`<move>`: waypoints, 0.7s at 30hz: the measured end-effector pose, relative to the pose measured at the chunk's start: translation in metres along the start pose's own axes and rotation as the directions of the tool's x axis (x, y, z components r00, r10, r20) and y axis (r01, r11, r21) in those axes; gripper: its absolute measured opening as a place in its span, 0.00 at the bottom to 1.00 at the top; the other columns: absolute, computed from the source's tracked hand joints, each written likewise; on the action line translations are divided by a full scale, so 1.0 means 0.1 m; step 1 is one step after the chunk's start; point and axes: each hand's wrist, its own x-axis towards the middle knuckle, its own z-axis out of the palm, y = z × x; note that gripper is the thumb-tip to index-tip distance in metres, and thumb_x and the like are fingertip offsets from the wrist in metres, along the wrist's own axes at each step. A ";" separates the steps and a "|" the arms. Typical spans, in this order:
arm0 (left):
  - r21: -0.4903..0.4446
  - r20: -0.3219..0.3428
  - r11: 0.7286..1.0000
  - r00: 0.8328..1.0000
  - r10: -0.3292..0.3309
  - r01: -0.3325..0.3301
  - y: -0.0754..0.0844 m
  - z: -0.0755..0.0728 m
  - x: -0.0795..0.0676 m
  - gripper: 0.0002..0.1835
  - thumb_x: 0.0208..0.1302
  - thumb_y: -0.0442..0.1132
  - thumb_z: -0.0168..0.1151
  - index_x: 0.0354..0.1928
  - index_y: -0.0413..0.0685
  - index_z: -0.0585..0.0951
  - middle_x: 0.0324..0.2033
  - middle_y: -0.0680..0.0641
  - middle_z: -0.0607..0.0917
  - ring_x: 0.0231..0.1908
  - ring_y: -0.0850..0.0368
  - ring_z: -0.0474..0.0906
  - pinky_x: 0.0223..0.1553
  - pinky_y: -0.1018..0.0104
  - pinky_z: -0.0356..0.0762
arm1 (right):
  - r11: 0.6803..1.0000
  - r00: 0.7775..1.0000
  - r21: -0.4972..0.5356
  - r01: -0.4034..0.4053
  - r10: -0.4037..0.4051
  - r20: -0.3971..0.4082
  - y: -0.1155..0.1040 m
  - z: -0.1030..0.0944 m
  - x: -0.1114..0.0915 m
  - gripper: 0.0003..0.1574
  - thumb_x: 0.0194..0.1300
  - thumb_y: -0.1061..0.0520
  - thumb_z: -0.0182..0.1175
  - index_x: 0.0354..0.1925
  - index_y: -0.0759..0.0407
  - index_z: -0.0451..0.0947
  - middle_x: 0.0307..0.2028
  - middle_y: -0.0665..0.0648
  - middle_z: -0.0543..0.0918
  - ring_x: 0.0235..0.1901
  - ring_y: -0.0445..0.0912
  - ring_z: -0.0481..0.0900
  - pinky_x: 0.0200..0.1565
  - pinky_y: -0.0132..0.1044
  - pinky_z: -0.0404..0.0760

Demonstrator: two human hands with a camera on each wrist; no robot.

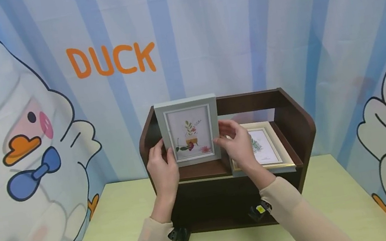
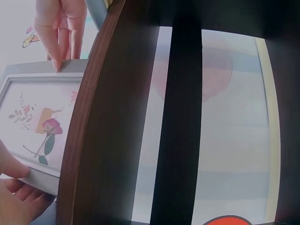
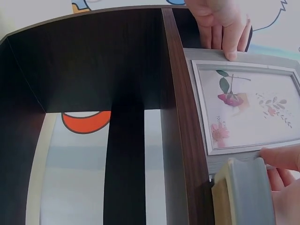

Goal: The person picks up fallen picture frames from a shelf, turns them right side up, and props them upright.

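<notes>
A grey picture frame (image 1: 194, 160) with a flower print stands nearly upright on the upper shelf of a dark brown wooden rack (image 1: 258, 101). My left hand (image 1: 163, 171) grips its left side, the thumb on the front face and the fingers behind the edge. On the opposite side my right hand (image 1: 237, 143) pinches the frame's edge, as the right wrist view also shows with the thumb on the grey border. Beside it a cream picture frame (image 1: 285, 159) with a green leaf print lies flat on the shelf, partly hidden by my right hand.
The rack stands on a pale yellow-green table (image 1: 123, 207), its lower compartment (image 1: 221, 204) open to the front. Raised side panels (image 1: 302, 128) bound the upper shelf. Close behind hangs a striped blue curtain (image 1: 181, 46) with duck drawings.
</notes>
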 end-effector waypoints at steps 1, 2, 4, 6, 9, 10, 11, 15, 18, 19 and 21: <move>0.001 -0.005 1.000 1.000 0.003 -0.003 0.00 0.00 0.00 0.16 0.60 0.35 0.54 0.50 0.38 0.74 0.39 0.41 0.77 0.40 0.49 0.75 0.40 0.56 0.76 | 1.000 1.000 -0.005 0.004 -0.004 -0.005 0.00 0.00 0.01 0.27 0.48 0.70 0.62 0.49 0.60 0.72 0.45 0.59 0.78 0.45 0.47 0.77 0.49 0.34 0.75; 0.002 -0.010 1.000 1.000 0.006 -0.006 0.00 0.00 -0.01 0.16 0.60 0.35 0.54 0.50 0.38 0.75 0.39 0.41 0.77 0.40 0.50 0.75 0.39 0.58 0.76 | 1.000 1.000 -0.013 0.008 -0.008 -0.008 0.00 -0.01 0.01 0.27 0.48 0.70 0.62 0.49 0.61 0.73 0.45 0.59 0.79 0.46 0.47 0.77 0.49 0.35 0.75; -0.003 -0.018 1.000 1.000 0.011 -0.011 -0.01 0.00 -0.02 0.16 0.60 0.35 0.55 0.50 0.39 0.75 0.38 0.42 0.77 0.39 0.51 0.75 0.38 0.60 0.77 | 1.000 1.000 -0.013 0.013 -0.013 -0.008 0.00 -0.02 0.02 0.27 0.48 0.70 0.63 0.49 0.61 0.73 0.46 0.59 0.79 0.46 0.48 0.77 0.49 0.35 0.75; -0.011 -0.027 1.000 1.000 0.014 -0.014 -0.01 0.01 -0.03 0.16 0.59 0.35 0.56 0.49 0.39 0.75 0.38 0.43 0.77 0.38 0.52 0.76 0.37 0.62 0.77 | 1.000 1.000 -0.010 0.018 -0.018 -0.004 0.00 -0.03 0.02 0.27 0.48 0.70 0.63 0.50 0.60 0.73 0.47 0.60 0.78 0.47 0.48 0.77 0.49 0.35 0.75; -0.026 -0.040 1.000 0.999 0.012 -0.013 -0.01 0.01 -0.05 0.16 0.58 0.36 0.57 0.49 0.40 0.76 0.37 0.44 0.77 0.38 0.54 0.76 0.37 0.63 0.78 | 1.000 1.000 0.013 0.027 -0.027 -0.004 -0.03 -0.06 0.02 0.28 0.49 0.69 0.63 0.51 0.61 0.73 0.48 0.61 0.78 0.49 0.49 0.76 0.49 0.35 0.75; -0.029 -0.045 0.999 0.999 0.013 -0.014 -0.01 0.01 -0.05 0.16 0.58 0.36 0.57 0.49 0.40 0.76 0.37 0.44 0.78 0.37 0.54 0.76 0.37 0.63 0.78 | 0.999 0.999 0.026 0.034 -0.034 -0.004 -0.05 -0.07 0.02 0.28 0.49 0.69 0.62 0.52 0.62 0.72 0.49 0.61 0.77 0.49 0.50 0.75 0.49 0.35 0.75; -0.034 -0.051 0.999 0.999 0.014 -0.016 -0.01 0.00 -0.05 0.16 0.58 0.36 0.57 0.49 0.40 0.76 0.37 0.44 0.78 0.37 0.54 0.76 0.36 0.62 0.78 | 0.999 0.999 0.033 0.042 -0.042 -0.006 -0.09 -0.07 0.01 0.28 0.49 0.70 0.62 0.52 0.64 0.72 0.49 0.63 0.77 0.50 0.52 0.75 0.50 0.36 0.74; -0.038 -0.071 0.999 0.997 0.022 -0.025 0.00 0.00 -0.07 0.16 0.56 0.37 0.60 0.48 0.41 0.77 0.36 0.44 0.79 0.37 0.54 0.77 0.36 0.62 0.77 | 0.995 0.996 0.048 0.093 -0.092 -0.012 -0.22 -0.10 -0.02 0.28 0.49 0.70 0.62 0.52 0.68 0.71 0.49 0.68 0.76 0.51 0.56 0.73 0.51 0.43 0.73; -0.034 -0.081 0.999 0.996 0.031 -0.034 0.00 -0.01 -0.08 0.16 0.55 0.37 0.61 0.46 0.42 0.78 0.35 0.45 0.79 0.36 0.55 0.77 0.35 0.63 0.78 | 0.990 0.990 0.012 0.138 -0.138 -0.015 -0.30 -0.11 -0.05 0.27 0.50 0.68 0.62 0.51 0.67 0.71 0.48 0.68 0.76 0.51 0.57 0.73 0.51 0.47 0.72; -0.035 -0.083 0.999 0.996 0.033 -0.036 0.00 -0.01 -0.08 0.16 0.54 0.38 0.62 0.46 0.42 0.78 0.35 0.46 0.79 0.36 0.56 0.77 0.35 0.64 0.78 | 0.988 0.988 -0.002 0.156 -0.156 -0.017 -0.32 -0.12 -0.06 0.27 0.50 0.68 0.62 0.51 0.67 0.72 0.48 0.68 0.76 0.51 0.57 0.73 0.51 0.49 0.72; -0.045 -0.084 0.998 0.996 0.034 -0.037 0.01 -0.02 -0.09 0.16 0.53 0.38 0.63 0.45 0.43 0.79 0.34 0.47 0.80 0.35 0.57 0.78 0.34 0.65 0.78 | 0.981 0.982 -0.037 0.188 -0.189 -0.014 -0.36 -0.12 -0.06 0.26 0.51 0.67 0.62 0.51 0.65 0.72 0.48 0.67 0.76 0.50 0.56 0.73 0.51 0.49 0.72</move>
